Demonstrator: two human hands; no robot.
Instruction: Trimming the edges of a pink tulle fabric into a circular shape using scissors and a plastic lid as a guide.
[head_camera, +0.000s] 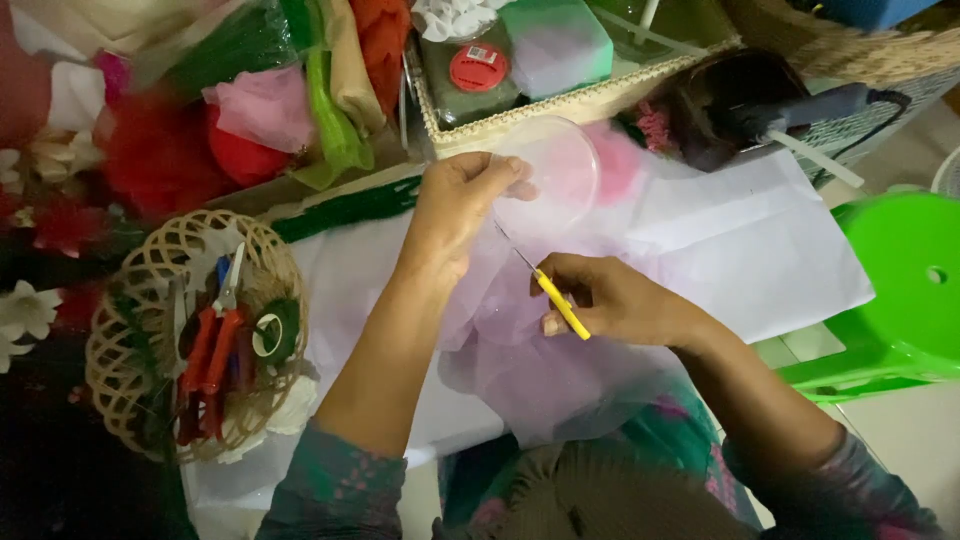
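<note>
Cutting advice: sheer pink fabric (520, 350) best kept taut, blades fed slowly along disc edge. Wicker basket (130, 330) with red pliers (205, 360) seen far left on surface. Clear round disc (555, 175) pinched over fabric in left hand (462, 205) grip. Yellow-handled scissors (555, 298) clasped in right hand (610, 300); long axis diagonal, tip pointed up-left toward disc.

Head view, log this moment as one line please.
left hand: holds clear round lid on sheer pink fabric | right hand: grips yellow-handled scissors | woven basket: left
</note>
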